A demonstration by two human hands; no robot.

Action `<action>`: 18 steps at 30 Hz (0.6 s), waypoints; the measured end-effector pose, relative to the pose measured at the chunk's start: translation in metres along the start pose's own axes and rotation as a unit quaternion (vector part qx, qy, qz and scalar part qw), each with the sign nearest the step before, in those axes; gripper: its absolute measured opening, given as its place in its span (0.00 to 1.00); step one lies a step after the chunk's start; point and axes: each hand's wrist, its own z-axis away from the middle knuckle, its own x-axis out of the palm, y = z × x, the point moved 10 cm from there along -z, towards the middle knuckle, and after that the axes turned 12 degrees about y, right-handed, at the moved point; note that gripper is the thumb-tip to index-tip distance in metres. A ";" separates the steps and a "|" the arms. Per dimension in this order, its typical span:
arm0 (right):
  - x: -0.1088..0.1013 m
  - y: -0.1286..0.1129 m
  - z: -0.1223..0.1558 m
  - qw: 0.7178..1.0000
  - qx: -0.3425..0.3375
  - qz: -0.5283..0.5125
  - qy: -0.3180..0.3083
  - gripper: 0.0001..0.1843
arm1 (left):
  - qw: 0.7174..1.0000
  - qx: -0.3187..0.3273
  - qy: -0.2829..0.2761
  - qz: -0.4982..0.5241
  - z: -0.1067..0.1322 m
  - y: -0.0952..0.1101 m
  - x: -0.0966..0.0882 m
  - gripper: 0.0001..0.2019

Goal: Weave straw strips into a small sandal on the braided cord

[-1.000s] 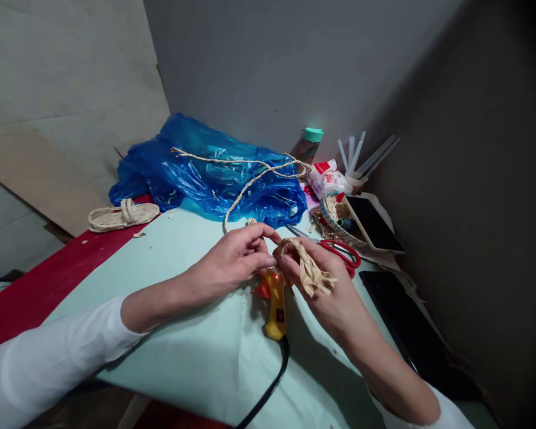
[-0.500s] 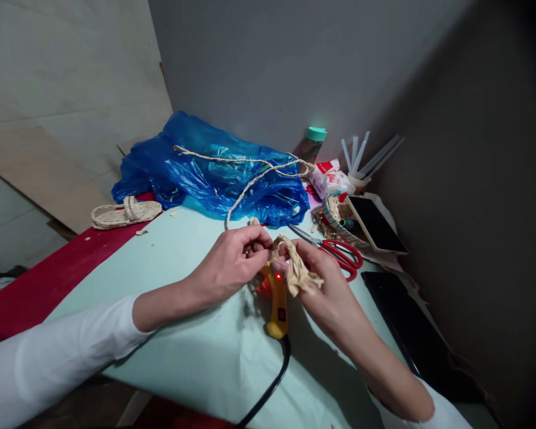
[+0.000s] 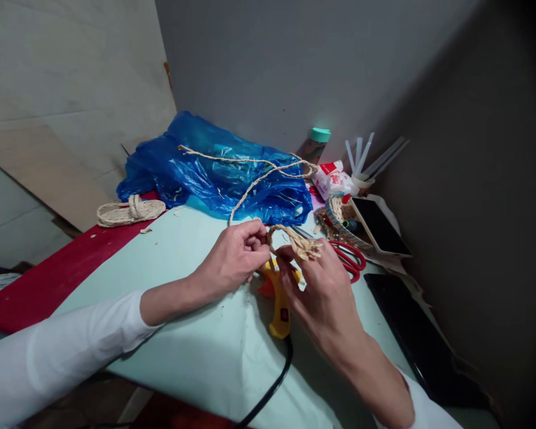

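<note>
My left hand is closed, pinching a plaited straw-coloured fibre cord that trails away over a blue plastic bag. From these fingers the cord's loose, frayed end arches across to my right hand. The right thumb and forefinger close on the strand just beside the left fingertips; the exact grip is partly hidden. Below both hands lies a yellow glue gun with an orange part and a black power lead. Red-handled scissors lie behind the right hand, their blades partly covered.
The blue plastic bag is heaped at the back. A woven fibre slipper rests on red cloth at left. Farther right are a small basket, a phone-like device, glue sticks, a green-capped bottle and a black flat object.
My right hand has turned and shifted, its fingers now lower beside the left fingertips. The frayed end has swung up over the right hand. The glue gun's red light no longer shows.
</note>
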 end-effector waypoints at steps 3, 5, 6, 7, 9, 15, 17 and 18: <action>-0.001 -0.006 0.001 0.999 -0.033 0.024 0.017 0.07 | 1.000 -0.004 0.001 0.013 0.000 -0.001 0.000 0.04; -0.001 -0.013 0.003 0.997 -0.053 0.036 0.031 0.08 | 1.000 0.007 0.018 0.022 0.000 0.001 -0.003 0.04; -0.001 -0.016 0.004 0.996 -0.061 0.043 0.038 0.09 | 0.999 0.012 0.028 0.026 0.000 0.002 -0.004 0.04; 0.000 -0.019 0.005 0.995 -0.069 0.052 0.044 0.09 | 0.999 0.012 0.036 0.032 0.001 0.002 -0.005 0.03; 0.003 -0.028 0.009 0.991 -0.090 0.081 0.051 0.10 | 0.998 -0.005 0.044 0.048 0.002 -0.001 -0.005 0.02; 0.008 -0.041 0.012 0.985 -0.128 0.119 0.017 0.11 | 0.991 -0.071 0.020 0.110 0.007 -0.004 0.001 0.03; 0.006 -0.036 0.009 0.993 -0.101 0.068 0.000 0.09 | 0.989 -0.076 0.025 0.122 0.006 -0.002 -0.001 0.04; 0.005 -0.031 0.008 0.996 -0.078 0.033 -0.011 0.08 | 0.988 -0.077 0.028 0.131 0.005 -0.001 -0.002 0.05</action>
